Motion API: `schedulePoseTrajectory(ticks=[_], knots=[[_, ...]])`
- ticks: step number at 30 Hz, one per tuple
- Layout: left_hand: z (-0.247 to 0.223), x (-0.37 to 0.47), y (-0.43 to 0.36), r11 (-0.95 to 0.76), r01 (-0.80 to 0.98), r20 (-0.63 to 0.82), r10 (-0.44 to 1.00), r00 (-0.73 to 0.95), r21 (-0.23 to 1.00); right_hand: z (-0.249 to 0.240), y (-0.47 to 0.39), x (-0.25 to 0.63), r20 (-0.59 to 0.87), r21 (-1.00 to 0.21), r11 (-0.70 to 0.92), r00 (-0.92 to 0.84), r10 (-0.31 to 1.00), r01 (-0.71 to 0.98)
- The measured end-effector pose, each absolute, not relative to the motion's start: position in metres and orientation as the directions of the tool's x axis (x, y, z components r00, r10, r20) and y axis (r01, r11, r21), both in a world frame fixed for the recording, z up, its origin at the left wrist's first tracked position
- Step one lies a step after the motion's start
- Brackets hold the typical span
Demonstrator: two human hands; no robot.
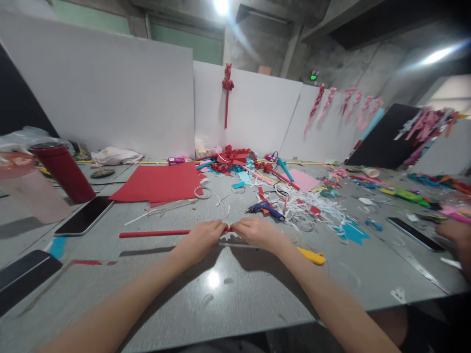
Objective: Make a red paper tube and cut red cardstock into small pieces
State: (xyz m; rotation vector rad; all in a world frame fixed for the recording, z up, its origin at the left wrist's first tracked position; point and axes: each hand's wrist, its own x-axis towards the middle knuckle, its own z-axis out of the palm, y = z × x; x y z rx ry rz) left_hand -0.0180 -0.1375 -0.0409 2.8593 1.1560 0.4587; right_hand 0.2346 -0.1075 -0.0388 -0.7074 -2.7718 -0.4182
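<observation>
Grey table [176,299], L + R hands [208,234] gripping red stick [154,234], no legible txt.

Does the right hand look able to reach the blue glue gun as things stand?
Probably yes: the blue glue gun lies just beyond the right hand with nothing blocking the way, though its fingers are busy at one end of the red stick.

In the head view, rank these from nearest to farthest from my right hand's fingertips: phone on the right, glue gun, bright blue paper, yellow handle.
From the right hand:
1. Glue gun, just beyond
2. Yellow handle, right
3. Bright blue paper, farther right
4. Phone, far right
</observation>
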Motion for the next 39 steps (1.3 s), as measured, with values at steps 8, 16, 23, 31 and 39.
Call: schedulePoseTrajectory(ticks=[8, 16, 23, 31, 39], knots=[[-0.051, -0.018, -0.132, -0.728, 0.67, 0.289, 0.679, 0.675, 0.146, -0.044, -0.108, 0.237, 0.329, 0.264, 0.844, -0.866, 0.377, 0.468], [-0.052, -0.019, -0.131, -0.734, 0.654, 0.324, 0.673, 0.665, 0.182, -0.047, -0.105, 0.235, 0.358, 0.227, 0.849, -0.852, 0.383, 0.477], [-0.055, -0.018, -0.132, -0.736, 0.652, 0.329, 0.67, 0.665, 0.182, -0.043, -0.106, 0.236, 0.313, 0.265, 0.847, -0.872, 0.377, 0.461], [-0.063, -0.018, -0.129, -0.727, 0.666, 0.335, 0.677, 0.656, 0.165, -0.046, -0.11, 0.237, 0.331, 0.293, 0.849, -0.88, 0.341, 0.439], [-0.064, -0.019, -0.127, -0.715, 0.678, 0.323, 0.69, 0.647, 0.17, -0.051, -0.108, 0.232, 0.391, 0.129, 0.879, -0.838, 0.381, 0.46]])
